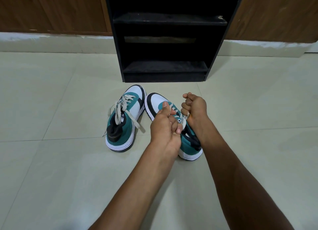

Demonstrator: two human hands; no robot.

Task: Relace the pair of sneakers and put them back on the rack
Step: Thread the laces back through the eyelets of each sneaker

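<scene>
Two teal, white and black sneakers stand on the tiled floor, toes pointing at the rack. The left sneaker (124, 119) has a beige lace tied in a loose bow, its ends trailing over the sides. Both hands work on the right sneaker (157, 103). My left hand (163, 126) pinches its beige lace (174, 109) over the tongue. On the shoe's right side my right hand (195, 107) is closed around the other lace end. The hands hide most of this shoe's eyelets.
A black shoe rack (166, 68) with bare shelves stands just beyond the sneakers, against a brown wooden wall. Pale floor tiles spread out to the left and right. A low pale ledge (51, 42) runs along the wall's foot.
</scene>
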